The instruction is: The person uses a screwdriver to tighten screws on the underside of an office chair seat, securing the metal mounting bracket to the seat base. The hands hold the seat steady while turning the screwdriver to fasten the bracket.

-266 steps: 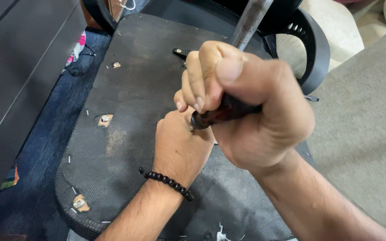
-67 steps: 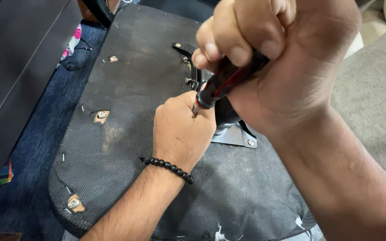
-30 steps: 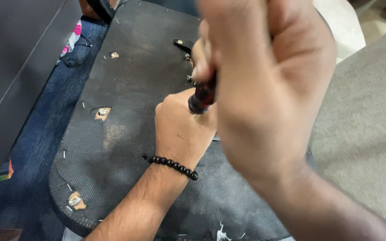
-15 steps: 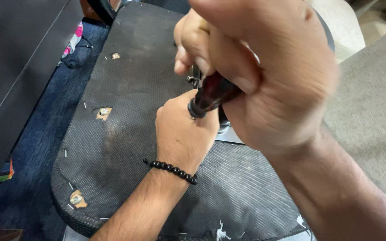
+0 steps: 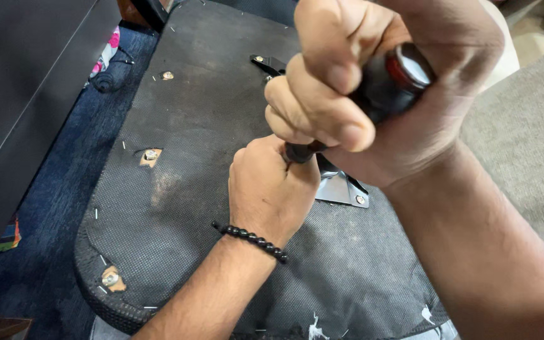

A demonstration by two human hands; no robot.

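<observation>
At the far left of the frame a dark cabinet front (image 5: 26,94) runs beside blue carpet (image 5: 51,208), and the upturned seat base (image 5: 190,113), covered in black mesh fabric, fills the middle. Along its left edge you can see two torn patches with bolt heads (image 5: 151,155), plus loose staples. Your left hand (image 5: 272,189), with a black bead bracelet (image 5: 254,239) at the wrist, rests fisted on the fabric at centre frame; its grip is closed, though what it encloses is hidden. Just above and right of it, your right hand (image 5: 379,101) is wrapped tight around the dark red-brown handle of a screwdriver (image 5: 385,88). The tool's long axis slants from its butt at the upper right down to the lower left, pointing into your left fist. A silver metal plate (image 5: 341,191) shows just right of that fist, and grey upholstery (image 5: 524,151) fills the right edge.
</observation>
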